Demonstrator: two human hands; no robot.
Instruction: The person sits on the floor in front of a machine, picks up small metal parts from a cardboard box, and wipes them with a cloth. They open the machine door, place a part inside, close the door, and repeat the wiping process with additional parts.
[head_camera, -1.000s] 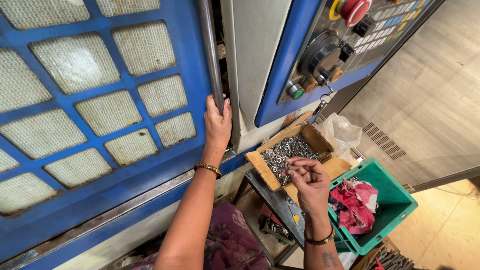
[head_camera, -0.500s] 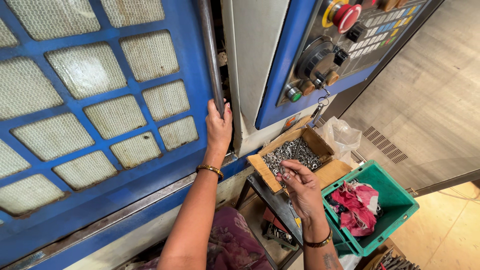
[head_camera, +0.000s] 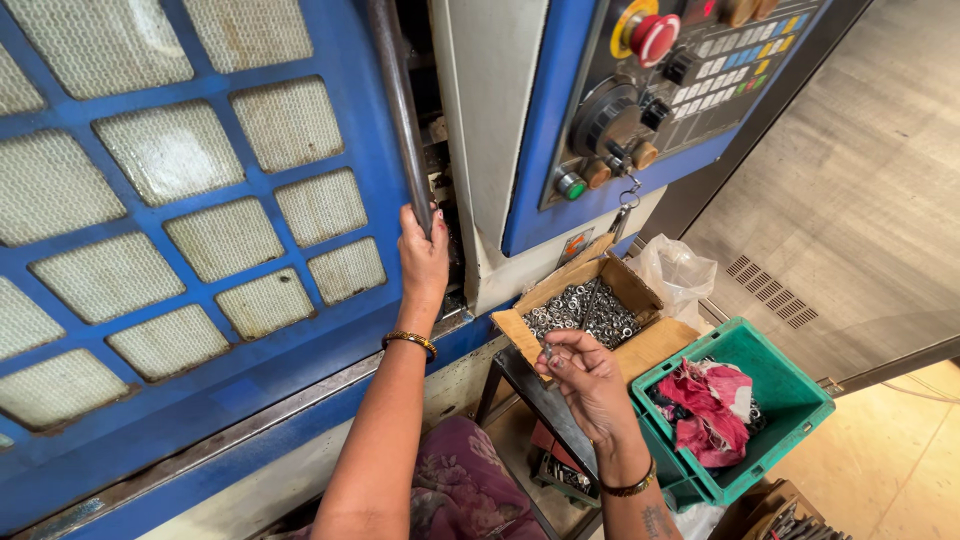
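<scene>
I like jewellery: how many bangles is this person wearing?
2: a gold bangle on the left wrist by the blue door, a dark bangle on the right wrist.

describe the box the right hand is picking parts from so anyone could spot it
Below the blue machine's control panel, an open brown cardboard box sits on a dark stand. It is full of small shiny metal rings, unlike the green plastic crate beside it, which holds red rags.

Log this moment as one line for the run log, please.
left hand: grips door handle bar | right hand: pinches small metal part | beside: cardboard box of parts
</scene>
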